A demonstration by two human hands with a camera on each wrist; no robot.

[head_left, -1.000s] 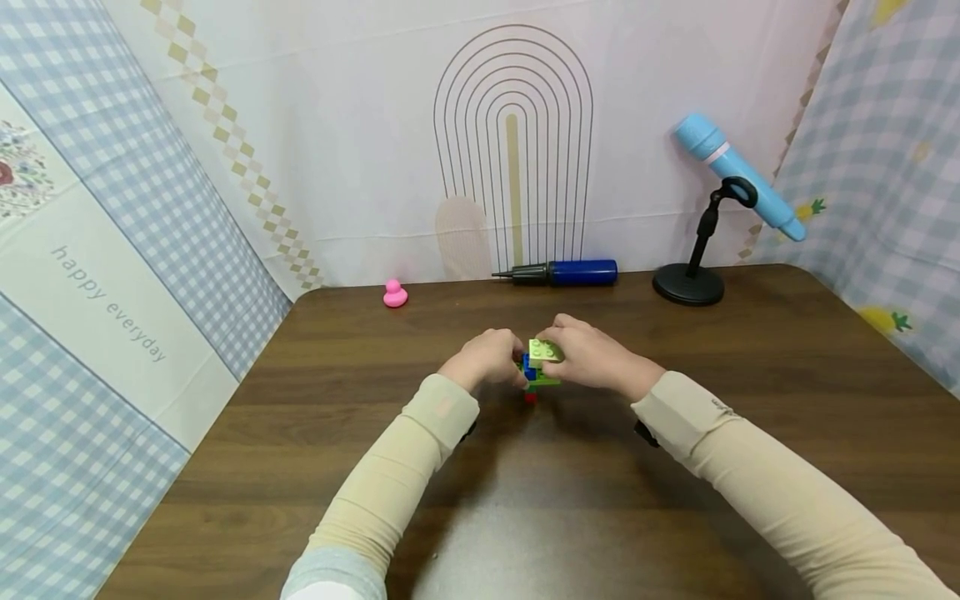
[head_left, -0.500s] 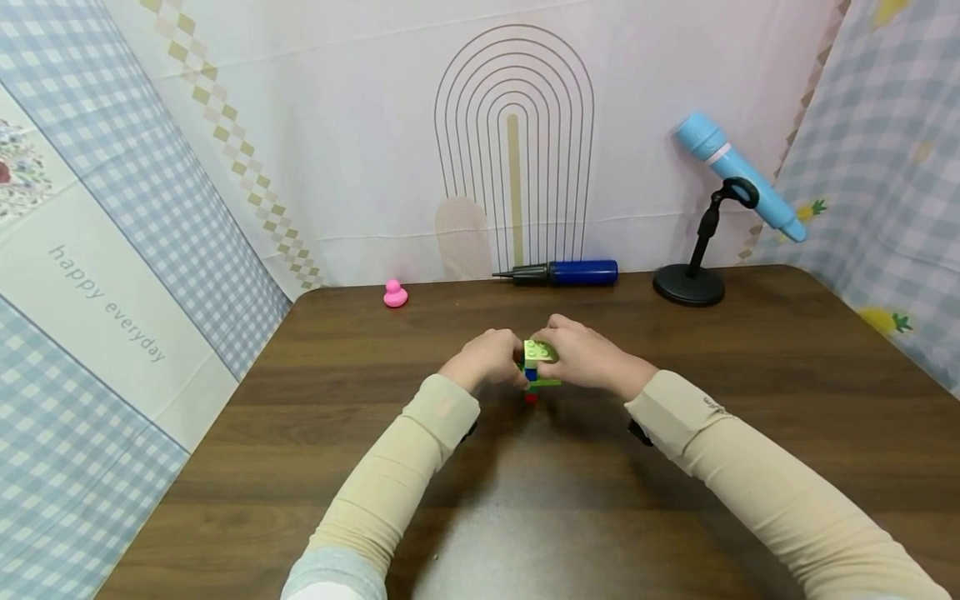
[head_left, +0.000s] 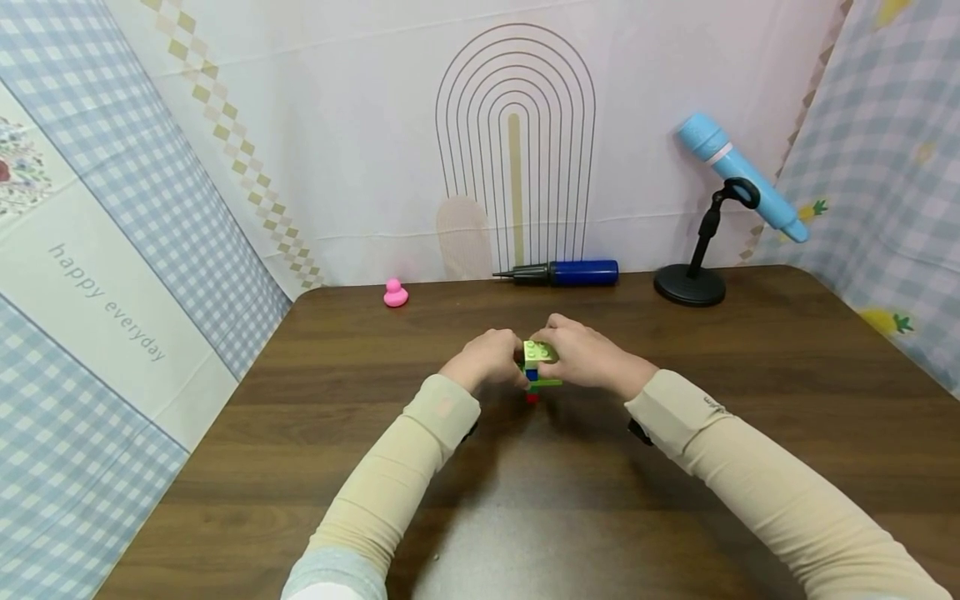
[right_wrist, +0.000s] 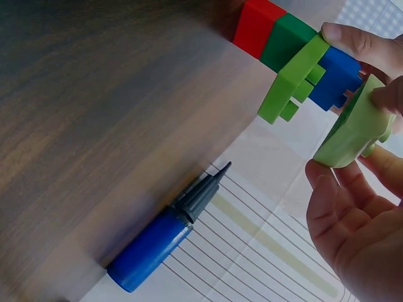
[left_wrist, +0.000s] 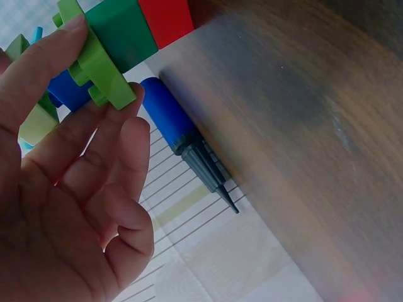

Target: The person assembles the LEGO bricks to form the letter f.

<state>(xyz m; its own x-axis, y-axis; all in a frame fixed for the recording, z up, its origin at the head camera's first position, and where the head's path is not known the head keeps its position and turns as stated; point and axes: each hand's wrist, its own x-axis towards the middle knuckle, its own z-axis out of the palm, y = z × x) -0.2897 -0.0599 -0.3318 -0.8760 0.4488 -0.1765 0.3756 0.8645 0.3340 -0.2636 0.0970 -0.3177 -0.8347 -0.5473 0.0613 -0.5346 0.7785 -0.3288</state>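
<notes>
A stack of toy building bricks stands on the table between both hands. From the bottom it has a red brick [right_wrist: 255,28], a dark green brick [right_wrist: 286,41], a lime green plate [right_wrist: 293,78] with side studs, and a blue brick [right_wrist: 337,75]. My left hand [head_left: 487,357] grips the stack, its thumb and fingertips at the lime plate and blue brick. With thumb and fingers my right hand [head_left: 588,354] holds a pale green brick [right_wrist: 356,129]. That brick sits tilted over the blue brick's studs, some of which still show; whether they touch is unclear.
Along the back edge lie a blue and black hand pump [head_left: 581,272] and a pink duck toy [head_left: 395,293]. At the back right a black stand [head_left: 690,283] carries a light blue toy microphone [head_left: 738,175]. Printed cloth [head_left: 375,125] hangs behind the wooden table [head_left: 570,517].
My right hand has moved slightly left, bringing the pale green brick over the blue brick, which it now mostly covers in the head view. The left hand has barely moved.
</notes>
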